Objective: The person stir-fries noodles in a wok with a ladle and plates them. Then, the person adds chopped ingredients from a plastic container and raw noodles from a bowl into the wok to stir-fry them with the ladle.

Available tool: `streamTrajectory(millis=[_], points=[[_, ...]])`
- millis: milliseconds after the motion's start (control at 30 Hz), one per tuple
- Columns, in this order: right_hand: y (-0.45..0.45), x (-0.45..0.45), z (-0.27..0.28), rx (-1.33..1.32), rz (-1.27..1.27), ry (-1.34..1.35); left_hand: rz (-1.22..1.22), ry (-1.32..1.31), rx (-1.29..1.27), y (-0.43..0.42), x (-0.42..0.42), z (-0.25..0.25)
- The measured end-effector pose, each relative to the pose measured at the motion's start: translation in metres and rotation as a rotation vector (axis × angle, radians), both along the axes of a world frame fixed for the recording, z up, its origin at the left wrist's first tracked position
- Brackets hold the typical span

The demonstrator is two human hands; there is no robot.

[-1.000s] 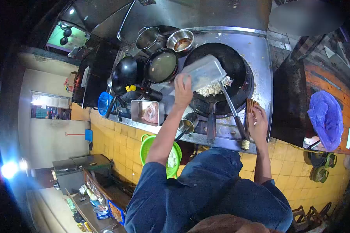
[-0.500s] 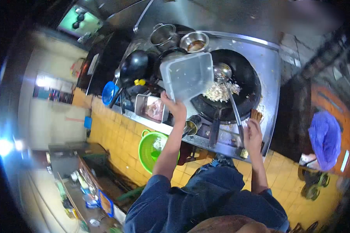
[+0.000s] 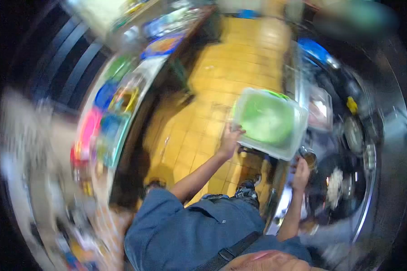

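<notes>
My left hand (image 3: 233, 135) is clamped on one edge of a translucent plastic food container (image 3: 269, 119), held above the green colander (image 3: 279, 94), its long axis running across, dipping rightward. My right hand (image 3: 300, 174), fingers bent, is near its corner; I can't tell whether they grip anything. Half a second ago, the container was beside the wok (image 3: 315, 194).

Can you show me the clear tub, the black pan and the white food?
Clear tub (image 3: 267, 121): head view, its see-through middle.
Black pan (image 3: 318, 184): head view, its dark inside.
White food (image 3: 334, 187): head view, the heap's middle.
</notes>
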State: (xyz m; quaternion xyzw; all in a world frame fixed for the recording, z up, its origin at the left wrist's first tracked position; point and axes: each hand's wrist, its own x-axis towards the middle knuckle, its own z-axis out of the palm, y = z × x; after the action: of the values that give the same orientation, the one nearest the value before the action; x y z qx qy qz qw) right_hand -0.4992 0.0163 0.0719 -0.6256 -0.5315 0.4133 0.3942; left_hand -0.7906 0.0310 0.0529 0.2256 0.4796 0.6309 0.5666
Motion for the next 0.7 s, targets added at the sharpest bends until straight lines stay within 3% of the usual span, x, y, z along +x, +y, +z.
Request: streamTrajectory(millis=[33, 100, 133, 200, 233, 300, 367, 400, 467, 500, 567, 700], points=[[0.010, -0.026, -0.023, 0.054, 0.033, -0.008, 0.071, -0.029, -0.069, -0.035, -0.039, -0.010], [0.006, -0.107, -0.018, -0.121, 0.187, 0.134, 0.130, 0.444, 0.022, -0.131, -0.118, -0.056], [0.001, -0.147, -0.019, -0.243, 0.391, 0.010, 0.402, -0.132, -0.195, -0.169, -0.150, -0.053], [-0.024, -0.202, -0.066, 0.015, 0.540, -0.107, 0.732, -0.202, -0.251, -0.271, -0.184, -0.067], [-0.040, -0.237, -0.076, 0.053, 0.765, -0.225, 0.879, -0.274, -0.326, -0.325, -0.191, -0.073], [-0.095, -0.324, -0.051, 0.219, 1.173, -0.561, 1.156, -0.211, -0.346, -0.431, -0.218, -0.065], [-0.137, -0.403, -0.054, 0.156, 1.339, -0.616, 1.607, -0.127, -0.407, -0.502, -0.249, -0.067], [-0.151, -0.352, -0.076, 0.199, 1.378, -0.580, 1.727, -0.101, -0.452, -0.536, -0.186, -0.075], [-0.174, -0.373, -0.072, 0.112, 1.660, -0.601, 2.013, -0.073, -0.278, -0.585, -0.171, -0.056], [-0.185, -0.375, -0.071, 0.123, 1.671, -0.601, 2.026, -0.075, -0.270, -0.607, -0.163, -0.054], [-0.199, -0.393, -0.066, 0.284, 1.859, -0.457, 2.277, -0.133, -0.241, -0.640, -0.175, -0.049], [-0.206, -0.409, -0.039, 0.290, 1.805, -0.487, 2.517, -0.109, -0.127, -0.696, -0.223, -0.081]])
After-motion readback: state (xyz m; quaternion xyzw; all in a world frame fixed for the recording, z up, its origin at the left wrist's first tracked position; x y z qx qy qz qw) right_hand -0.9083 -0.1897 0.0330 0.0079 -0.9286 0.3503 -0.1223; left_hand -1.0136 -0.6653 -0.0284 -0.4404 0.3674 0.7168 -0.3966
